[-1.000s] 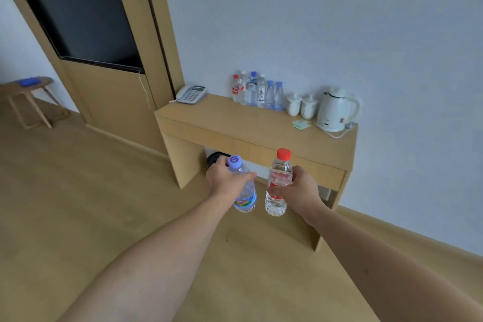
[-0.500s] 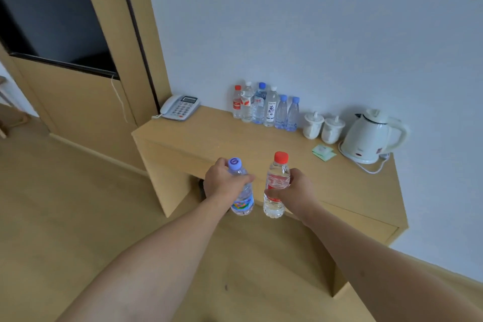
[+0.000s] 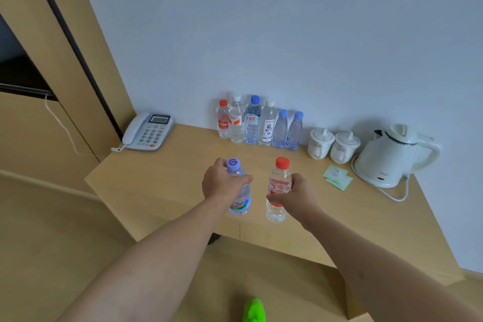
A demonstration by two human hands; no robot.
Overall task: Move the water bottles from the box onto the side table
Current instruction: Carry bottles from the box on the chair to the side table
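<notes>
a purple-capped bottle (image 3: 239, 191) is gripped by the left hand (image 3: 222, 183), a red-capped bottle (image 3: 278, 189) by the right hand (image 3: 298, 197). both bottles are held upright, long axes vertical, above the front part of the surface (image 3: 156, 191). the row of bottles (image 3: 260, 123) already set down stands straight ahead by the wall, well apart from both hands. both arms are stretched forward, side by side, neither clearly nearer.

Bright green thing (image 3: 253, 311) at bottom edge: blurred, cut off, can't ID. Dark object (image 3: 213, 238) under side table (image 3: 156, 191), mostly hidden. Row bottles' (image 3: 252, 123) label text too small.
</notes>
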